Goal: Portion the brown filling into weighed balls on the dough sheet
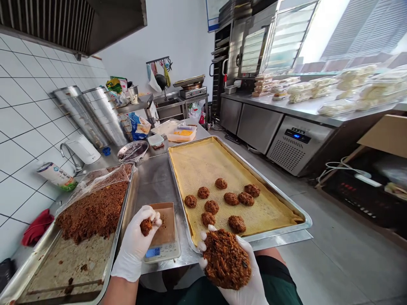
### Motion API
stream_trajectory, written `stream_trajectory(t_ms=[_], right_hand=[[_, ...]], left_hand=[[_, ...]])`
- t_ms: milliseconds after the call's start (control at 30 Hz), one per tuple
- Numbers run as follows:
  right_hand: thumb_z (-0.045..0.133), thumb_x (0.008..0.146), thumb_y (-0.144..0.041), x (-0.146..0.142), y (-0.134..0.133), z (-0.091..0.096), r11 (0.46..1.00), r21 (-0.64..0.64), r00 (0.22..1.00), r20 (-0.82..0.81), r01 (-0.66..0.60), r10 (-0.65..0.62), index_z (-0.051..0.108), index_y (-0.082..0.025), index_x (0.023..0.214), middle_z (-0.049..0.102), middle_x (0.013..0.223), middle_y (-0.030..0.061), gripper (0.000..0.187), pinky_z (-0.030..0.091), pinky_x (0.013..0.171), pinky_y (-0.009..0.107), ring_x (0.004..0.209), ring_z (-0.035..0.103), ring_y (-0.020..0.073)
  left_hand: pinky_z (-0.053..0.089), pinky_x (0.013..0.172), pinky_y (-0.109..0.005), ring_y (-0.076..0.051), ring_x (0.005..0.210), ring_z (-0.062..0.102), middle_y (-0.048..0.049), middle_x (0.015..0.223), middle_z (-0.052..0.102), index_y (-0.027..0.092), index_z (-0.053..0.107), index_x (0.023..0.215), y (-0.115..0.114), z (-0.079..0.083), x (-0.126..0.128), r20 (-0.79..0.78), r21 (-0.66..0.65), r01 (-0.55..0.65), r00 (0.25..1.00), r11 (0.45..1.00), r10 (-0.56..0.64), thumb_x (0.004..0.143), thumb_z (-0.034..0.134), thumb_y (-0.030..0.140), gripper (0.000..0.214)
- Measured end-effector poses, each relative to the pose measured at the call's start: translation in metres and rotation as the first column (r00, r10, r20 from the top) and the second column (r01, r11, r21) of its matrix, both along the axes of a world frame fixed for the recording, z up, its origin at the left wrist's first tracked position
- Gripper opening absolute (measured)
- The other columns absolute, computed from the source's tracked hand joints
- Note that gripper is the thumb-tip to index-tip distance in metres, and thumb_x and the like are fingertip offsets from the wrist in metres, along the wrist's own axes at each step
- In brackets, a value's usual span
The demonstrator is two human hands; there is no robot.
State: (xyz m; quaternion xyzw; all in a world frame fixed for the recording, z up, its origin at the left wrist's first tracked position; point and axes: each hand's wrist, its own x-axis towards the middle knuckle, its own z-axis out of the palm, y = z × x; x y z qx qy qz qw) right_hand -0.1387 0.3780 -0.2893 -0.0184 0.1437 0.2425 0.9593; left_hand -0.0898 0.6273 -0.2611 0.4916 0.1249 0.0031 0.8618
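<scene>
My left hand (140, 237), in a white glove, is closed round a small brown lump of mixture (146, 227), just over the left edge of a digital scale (165, 253). The scale reads 0.0 and carries a brown square sheet with crumbs on it. In my right hand (251, 271), also gloved, rests a large clump of the same mixture (226, 259), with the fingers curled round its sides. This hand is at the near edge of a baking tray (203, 148) lined with a yellow mesh mat. Several small brown balls (231, 198) lie on the mat.
To the left, a metal tray (71, 273) holds a heap of loose brown mixture (95, 203), partly under plastic film. Behind it are a film-covered bowl (132, 150) and a plastic box (182, 133). Packed clear boxes (338, 106) stand on the right counter.
</scene>
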Motion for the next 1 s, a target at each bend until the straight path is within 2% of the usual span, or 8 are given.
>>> stream_trajectory(t_ms=[100,200,400,567,700,800,900,1000], right_hand=[[0.057,0.085,-0.051,0.0,0.001,-0.001,1.0,0.003,1.0,-0.002,-0.016,0.016,0.071,-0.016,0.116,0.072,0.109,0.0145,0.049,0.054,0.08,0.042,0.096,0.064,0.0286],[0.058,0.085,-0.05,0.001,0.0,-0.003,0.999,-0.001,0.999,-0.013,-0.032,0.032,0.071,-0.016,0.115,0.072,0.109,0.0142,0.048,0.054,0.081,0.043,0.096,0.064,0.0286],[0.057,0.087,-0.05,-0.001,-0.002,0.0,1.0,-0.01,1.0,-0.006,0.0,0.0,0.07,-0.015,0.116,0.072,0.108,0.0142,0.047,0.054,0.079,0.041,0.095,0.064,0.0277],[0.057,0.087,-0.049,-0.002,-0.005,0.0,1.0,-0.014,1.0,-0.01,0.009,-0.01,0.071,-0.016,0.114,0.073,0.109,0.0133,0.045,0.053,0.08,0.042,0.095,0.063,0.028],[0.057,0.087,-0.049,-0.001,-0.008,0.0,1.0,-0.008,1.0,0.0,0.001,-0.001,0.07,-0.015,0.115,0.073,0.108,0.0132,0.046,0.054,0.079,0.041,0.095,0.063,0.0271],[0.057,0.087,-0.049,-0.001,-0.009,0.001,1.0,-0.01,1.0,-0.005,0.015,-0.015,0.07,-0.015,0.114,0.073,0.109,0.0126,0.045,0.054,0.078,0.041,0.096,0.062,0.0269],[0.057,0.087,-0.049,-0.001,-0.008,0.001,1.0,-0.011,1.0,-0.002,0.016,-0.016,0.071,-0.015,0.113,0.073,0.108,0.0128,0.045,0.054,0.077,0.041,0.095,0.063,0.027],[0.057,0.087,-0.05,0.0,-0.008,0.0,1.0,-0.014,1.0,-0.002,0.013,-0.013,0.071,-0.015,0.113,0.073,0.107,0.0132,0.046,0.054,0.077,0.041,0.094,0.063,0.0273]], left_hand=[[0.057,0.093,-0.036,-0.024,0.109,0.068,-0.005,0.1,0.071,0.018,0.067,0.088,-0.01,0.002,-0.009,-0.05,-0.108,0.001,0.999,0.994,-0.007,0.073,0.074,0.015,0.016],[0.059,0.082,-0.026,-0.02,0.1,0.071,-0.0123,0.119,0.071,0.016,0.069,0.106,-0.019,0.001,-0.014,-0.121,-0.059,-0.054,0.992,0.997,0.047,0.069,0.077,0.007,0.039],[0.037,0.043,-0.014,-0.003,0.055,0.054,0.0005,0.078,0.065,0.016,0.067,0.112,-0.028,-0.002,-0.012,-0.081,-0.115,-0.02,0.997,0.993,0.011,0.078,0.079,0.027,0.038],[0.023,0.033,-0.018,-0.003,0.036,0.034,0.0078,0.05,0.04,0.014,0.066,0.078,-0.033,0.002,-0.01,-0.086,-0.177,-0.009,0.996,0.984,-0.007,0.088,0.065,0.047,0.034],[0.056,0.067,-0.028,-0.02,0.085,0.071,-0.0084,0.088,0.071,0.014,0.069,0.106,-0.035,0.012,-0.015,-0.042,-0.18,0.144,0.987,0.973,-0.154,0.083,0.066,0.025,0.025],[0.057,0.087,-0.036,-0.029,0.115,0.065,-0.0124,0.133,0.064,0.021,0.065,0.122,-0.036,0.013,-0.019,-0.069,-0.148,0.179,0.979,0.973,-0.191,0.078,0.07,0.015,0.044],[0.055,0.067,-0.024,-0.02,0.094,0.071,-0.0101,0.136,0.063,0.022,0.068,0.112,-0.036,0.006,-0.021,-0.087,-0.022,0.091,0.992,0.996,-0.093,0.082,0.073,0.027,0.03],[0.037,0.041,-0.018,-0.007,0.052,0.056,-0.0067,0.086,0.071,0.017,0.068,0.087,-0.036,0.001,-0.021,-0.082,-0.035,0.003,0.997,0.999,-0.006,0.086,0.067,0.045,0.028]])
